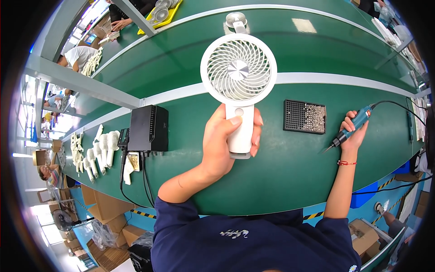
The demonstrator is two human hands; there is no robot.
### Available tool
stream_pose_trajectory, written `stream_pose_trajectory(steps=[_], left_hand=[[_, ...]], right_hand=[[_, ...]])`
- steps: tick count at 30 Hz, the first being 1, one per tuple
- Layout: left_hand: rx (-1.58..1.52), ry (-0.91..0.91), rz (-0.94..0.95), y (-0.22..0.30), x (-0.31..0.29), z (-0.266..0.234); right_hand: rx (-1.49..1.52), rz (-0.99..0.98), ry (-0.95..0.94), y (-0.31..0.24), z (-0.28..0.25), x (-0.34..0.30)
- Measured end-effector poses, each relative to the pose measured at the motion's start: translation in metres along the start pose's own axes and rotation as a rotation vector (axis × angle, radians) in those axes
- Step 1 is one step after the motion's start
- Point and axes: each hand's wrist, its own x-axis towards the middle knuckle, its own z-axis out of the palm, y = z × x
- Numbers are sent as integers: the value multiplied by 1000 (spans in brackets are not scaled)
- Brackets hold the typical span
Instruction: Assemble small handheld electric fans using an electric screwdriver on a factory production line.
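Nearest, the left hand point(222, 138) is closing around the handle of a white handheld fan point(238, 72), its thumb lying just on the near side of the round button. The fan's long axis is running near to far, the handle's foot facing near and the round grille standing at the far end. To the right, well apart, the right hand point(355, 135) is gripping a teal and black electric screwdriver point(358, 123), whose thin bit is pointing left and near. So the handle is lying to the left of the bit, with the left hand wrapping it and the right hand being the farther one. Between them, but somewhat far of the straight line from bit to handle, a black screw tray point(293, 115) is resting on the green counter point(281, 186), its screws crowding the right part. The screwdriver's cord point(398, 103) is trailing off to the right. On the left, a black box point(149, 129) is standing beside a row of white fans point(103, 149). Farther, a pale rail point(326, 78) is crossing behind the held fan, and beyond it another small fan point(236, 19) is standing.
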Motion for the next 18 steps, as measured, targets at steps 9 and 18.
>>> stream_pose_trajectory(steps=[9,18], left_hand=[[-1,64,-72,-1,6,0],[-19,37,-84,-5,12,-4]], right_hand=[[35,24,-59,-4,-6,0],[44,10,-49,-7,-4,-1]])
